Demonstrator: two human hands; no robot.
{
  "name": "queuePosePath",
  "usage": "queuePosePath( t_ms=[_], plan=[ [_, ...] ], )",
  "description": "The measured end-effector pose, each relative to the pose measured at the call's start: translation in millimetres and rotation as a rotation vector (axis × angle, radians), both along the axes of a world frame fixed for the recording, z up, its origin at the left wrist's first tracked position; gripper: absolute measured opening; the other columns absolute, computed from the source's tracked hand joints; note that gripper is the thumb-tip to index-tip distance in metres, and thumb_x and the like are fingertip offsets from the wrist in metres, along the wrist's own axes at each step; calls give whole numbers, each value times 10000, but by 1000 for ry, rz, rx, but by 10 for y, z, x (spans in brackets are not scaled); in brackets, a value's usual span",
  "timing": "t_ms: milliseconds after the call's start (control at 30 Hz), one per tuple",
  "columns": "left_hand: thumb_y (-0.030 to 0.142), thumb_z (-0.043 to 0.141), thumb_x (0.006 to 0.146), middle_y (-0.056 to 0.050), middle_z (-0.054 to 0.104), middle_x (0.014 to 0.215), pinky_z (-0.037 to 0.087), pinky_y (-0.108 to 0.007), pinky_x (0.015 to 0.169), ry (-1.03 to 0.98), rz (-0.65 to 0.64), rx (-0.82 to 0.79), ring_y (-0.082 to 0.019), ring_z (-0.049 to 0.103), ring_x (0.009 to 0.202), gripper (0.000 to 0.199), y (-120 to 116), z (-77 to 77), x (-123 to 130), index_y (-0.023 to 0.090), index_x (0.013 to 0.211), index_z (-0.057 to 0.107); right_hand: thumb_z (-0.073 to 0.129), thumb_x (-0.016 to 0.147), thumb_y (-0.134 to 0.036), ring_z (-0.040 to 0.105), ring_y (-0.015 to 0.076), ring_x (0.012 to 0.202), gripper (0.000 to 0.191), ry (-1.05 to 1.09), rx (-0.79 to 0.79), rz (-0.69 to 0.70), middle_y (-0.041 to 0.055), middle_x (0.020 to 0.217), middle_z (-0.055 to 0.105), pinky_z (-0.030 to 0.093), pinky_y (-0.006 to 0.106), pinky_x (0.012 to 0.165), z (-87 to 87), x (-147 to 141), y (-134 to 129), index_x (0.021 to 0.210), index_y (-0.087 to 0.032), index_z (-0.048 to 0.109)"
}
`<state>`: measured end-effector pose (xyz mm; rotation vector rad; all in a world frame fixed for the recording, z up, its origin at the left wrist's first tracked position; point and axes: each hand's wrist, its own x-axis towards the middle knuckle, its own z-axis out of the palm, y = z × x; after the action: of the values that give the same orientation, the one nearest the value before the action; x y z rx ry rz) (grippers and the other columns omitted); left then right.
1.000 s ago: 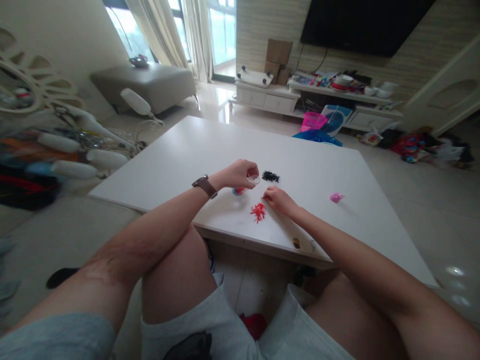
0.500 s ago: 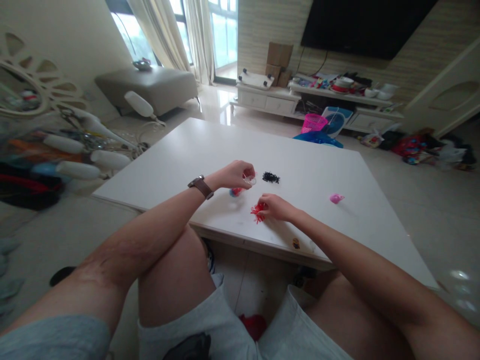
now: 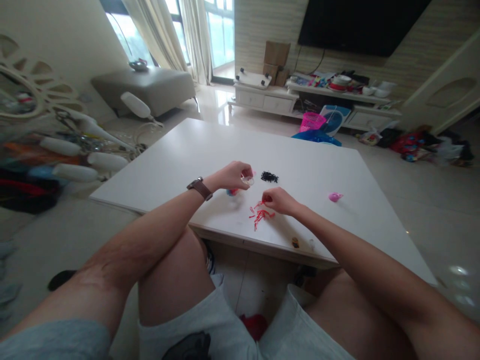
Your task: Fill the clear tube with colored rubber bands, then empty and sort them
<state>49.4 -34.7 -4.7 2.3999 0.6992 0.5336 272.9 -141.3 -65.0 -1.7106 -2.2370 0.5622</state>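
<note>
My left hand is closed on a small clear plastic container above the white table. Just to its right, my right hand pinches some thin red bands, a few hanging from the fingertips. Below lies a loose scatter of red bands, which look like small elastic bands. A pile of similar black bands rests farther back. Partly hidden under my left hand is a small red-and-blue thing, its kind unclear.
A small pink figure-like object stands on the right of the table. Near the front edge are a small yellow-brown piece and a small clear piece. A lamp with white shades stands left of the table.
My right hand has lifted from the red pile and shifted slightly right and away, drawing some bands up. The remaining bands are spread out. My left hand has barely moved.
</note>
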Motion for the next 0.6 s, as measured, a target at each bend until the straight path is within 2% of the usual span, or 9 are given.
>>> queuePosePath(
  t_ms=[167, 333, 467, 600],
  plan=[
    [144, 737, 603, -41, 743, 816, 506, -258, 665, 16, -4, -8, -160, 662, 727, 252, -14, -25, 21, 136, 854, 717, 665, 745, -65, 624, 139, 667, 144, 118, 160, -93, 7, 729, 716, 446, 248, 654, 226, 149, 11, 770, -182, 746],
    [141, 718, 643, -45, 748, 848, 506, -261, 697, -25, -25, 6, -157, 662, 743, 283, -53, -64, 80, 130, 925, 735, 694, 759, -104, 644, 150, 661, 101, 290, 293, -174, 12, 728, 722, 483, 271, 665, 443, 114, -95, 781, -180, 756],
    [152, 722, 671, -46, 757, 860, 506, -262, 720, -44, -39, 22, -156, 667, 758, 281, -127, -77, 183, 133, 950, 749, 691, 791, -122, 630, 149, 666, 97, 315, 374, -156, 26, 767, 714, 487, 278, 666, 523, 31, -163, 800, -183, 765],
    [184, 736, 694, -41, 763, 842, 508, -255, 698, -40, -30, -23, -159, 674, 752, 263, -220, -56, 290, 141, 953, 757, 667, 797, -81, 607, 143, 667, 138, 272, 385, -88, 26, 764, 680, 475, 271, 673, 521, -9, -186, 800, -182, 761]
  ],
)
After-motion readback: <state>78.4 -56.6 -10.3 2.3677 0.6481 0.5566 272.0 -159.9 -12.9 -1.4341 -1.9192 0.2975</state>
